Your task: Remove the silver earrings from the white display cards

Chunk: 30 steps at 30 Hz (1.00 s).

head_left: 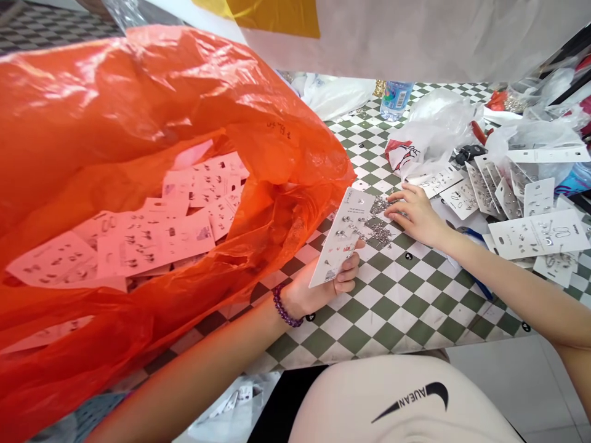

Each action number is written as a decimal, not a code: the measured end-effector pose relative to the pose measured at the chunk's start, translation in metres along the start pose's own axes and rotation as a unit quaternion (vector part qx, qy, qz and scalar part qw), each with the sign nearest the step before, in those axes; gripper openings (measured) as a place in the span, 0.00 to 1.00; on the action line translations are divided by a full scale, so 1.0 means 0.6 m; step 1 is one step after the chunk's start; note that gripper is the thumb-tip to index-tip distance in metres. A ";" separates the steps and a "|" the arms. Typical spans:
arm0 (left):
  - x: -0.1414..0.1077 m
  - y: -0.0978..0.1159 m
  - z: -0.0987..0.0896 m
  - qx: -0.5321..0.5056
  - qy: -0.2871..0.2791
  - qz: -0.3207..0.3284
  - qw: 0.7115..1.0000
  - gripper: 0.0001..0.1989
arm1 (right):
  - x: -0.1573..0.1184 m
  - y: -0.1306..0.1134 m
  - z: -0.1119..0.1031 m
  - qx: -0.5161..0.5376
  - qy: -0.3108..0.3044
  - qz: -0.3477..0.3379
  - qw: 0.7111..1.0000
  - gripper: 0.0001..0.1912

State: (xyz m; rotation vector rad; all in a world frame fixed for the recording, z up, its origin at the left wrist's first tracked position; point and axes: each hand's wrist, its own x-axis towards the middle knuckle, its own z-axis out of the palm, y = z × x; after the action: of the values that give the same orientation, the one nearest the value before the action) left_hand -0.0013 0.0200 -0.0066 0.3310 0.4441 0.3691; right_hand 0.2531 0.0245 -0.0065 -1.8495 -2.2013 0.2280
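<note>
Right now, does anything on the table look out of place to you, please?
Yes: loose silver jewellery pieces lie scattered on the checkered tabletop beside the right hand, off any card, unlike the carded earrings nearby.

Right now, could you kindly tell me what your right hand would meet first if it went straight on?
Most likely the small heap of loose silver earring pieces, right at the fingertips of the right hand, though depth is unclear. Just beyond stands the white rectangular earring card held in the left hand.
</note>
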 end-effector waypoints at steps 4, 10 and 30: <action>-0.003 0.001 0.002 -0.003 0.003 0.002 1.000 0.13 | -0.008 -0.009 0.007 -0.039 0.054 -0.011 0.998 0.09; -0.002 0.002 0.001 -0.013 0.008 -0.003 1.000 0.12 | -0.011 -0.019 0.018 -0.052 0.100 -0.014 0.994 0.08; -0.012 -0.011 0.029 -0.004 -0.043 0.037 0.998 0.15 | -0.130 -0.206 0.007 0.404 0.160 0.042 0.900 0.04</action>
State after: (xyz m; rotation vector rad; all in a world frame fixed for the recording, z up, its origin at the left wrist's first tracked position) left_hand 0.0026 0.0072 0.0080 0.3539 0.3469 0.4265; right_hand 0.1477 -0.0743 0.0168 -1.3713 -1.4624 0.6791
